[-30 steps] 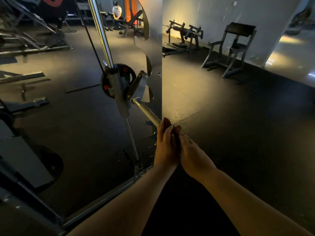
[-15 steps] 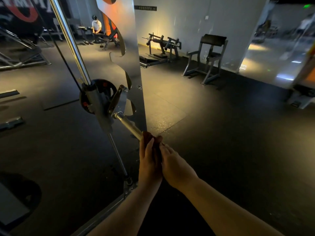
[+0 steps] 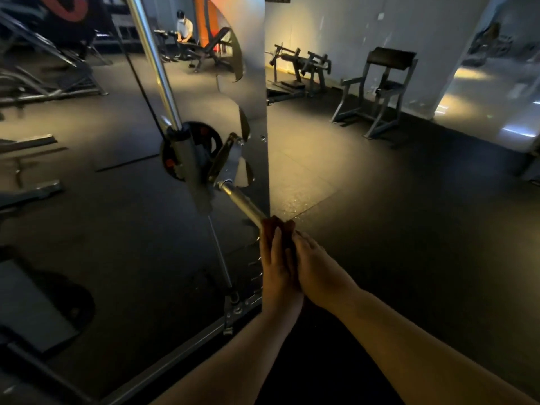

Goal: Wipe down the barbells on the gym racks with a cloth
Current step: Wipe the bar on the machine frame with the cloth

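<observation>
Two bare hands meet around the near end of a silver steel barbell [image 3: 242, 203], pressed side by side. The left hand [image 3: 277, 270] folds a dark reddish-brown cloth [image 3: 276, 226] over the bar, its fingers lying along the metal and closing the cloth onto it. The right hand [image 3: 320, 268] presses against the left from the other side, its fingertips touching the edge of the cloth. Its fingers beneath the bar are hidden, so its hold cannot be told. Both forearms run back from the grip toward the viewer.

Just beyond the grip, the bare length of the bar slants away and to the left. It ends at a grey metal hook [image 3: 225, 156] fixed to a sliding carriage. That carriage rides on a shiny chrome guide rod [image 3: 155, 62], which rises at a tilt out of the top of the view. A black round weight plate [image 3: 211, 138] shows behind the carriage. Straight beyond the grip stands a tall brushed-steel upright panel [image 3: 252, 89] with curved notches cut into its left edge. A black rubber floor [image 3: 380, 229] lies beneath the grip and spreads out to its right.

Far beyond the grip and to its right, a grey metal-framed bench with a black pad [image 3: 380, 83] stands by a pale wall. Far beyond and to the left, a person in a white top [image 3: 184, 26] sits among dim gym machines.
</observation>
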`<state>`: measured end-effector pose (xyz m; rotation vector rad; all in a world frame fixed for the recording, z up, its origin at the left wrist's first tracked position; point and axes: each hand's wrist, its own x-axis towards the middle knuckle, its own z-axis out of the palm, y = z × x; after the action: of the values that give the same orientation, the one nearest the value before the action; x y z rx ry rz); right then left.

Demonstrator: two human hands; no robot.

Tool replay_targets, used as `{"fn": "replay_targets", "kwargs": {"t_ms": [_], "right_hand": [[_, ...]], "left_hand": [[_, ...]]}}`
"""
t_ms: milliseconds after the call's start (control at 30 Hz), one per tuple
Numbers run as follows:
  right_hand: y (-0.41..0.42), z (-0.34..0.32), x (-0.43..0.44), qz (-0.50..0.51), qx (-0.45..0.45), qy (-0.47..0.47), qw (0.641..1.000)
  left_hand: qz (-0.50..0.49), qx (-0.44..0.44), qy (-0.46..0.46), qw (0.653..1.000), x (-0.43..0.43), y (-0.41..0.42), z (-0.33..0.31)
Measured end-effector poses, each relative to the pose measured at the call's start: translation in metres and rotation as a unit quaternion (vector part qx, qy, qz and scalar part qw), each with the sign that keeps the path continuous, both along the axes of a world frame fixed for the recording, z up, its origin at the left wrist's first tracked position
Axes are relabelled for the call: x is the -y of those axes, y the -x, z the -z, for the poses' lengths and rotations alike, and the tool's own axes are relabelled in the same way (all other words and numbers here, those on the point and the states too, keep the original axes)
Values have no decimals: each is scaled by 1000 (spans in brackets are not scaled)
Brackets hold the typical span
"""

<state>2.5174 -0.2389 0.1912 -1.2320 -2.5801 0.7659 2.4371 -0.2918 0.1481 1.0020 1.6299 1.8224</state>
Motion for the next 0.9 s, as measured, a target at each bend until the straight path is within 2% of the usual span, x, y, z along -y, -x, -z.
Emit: {"fn": "replay_targets", "kwargs": {"t_ms": [100, 300, 533, 633, 767, 900], "right_hand": [[0, 0, 0, -5, -6, 6, 1000], [5, 2, -5, -32, 30, -6, 999], [22, -5, -4, -38, 20, -23, 999], [21, -4, -5, -39, 7, -11, 999], [17, 2, -5, -53, 19, -40, 998], [19, 1, -7, -35, -10, -7, 999]], "left_hand": [[40, -20, -16, 999, 16, -14, 7], [-11, 38, 28, 999, -11, 22, -5], [26, 10, 47, 999, 7, 2, 23], [23, 9, 65, 998, -4, 13, 16], [-5, 81, 88, 993, -24, 30, -2], [16, 74, 66, 995, -10, 21, 2]]}}
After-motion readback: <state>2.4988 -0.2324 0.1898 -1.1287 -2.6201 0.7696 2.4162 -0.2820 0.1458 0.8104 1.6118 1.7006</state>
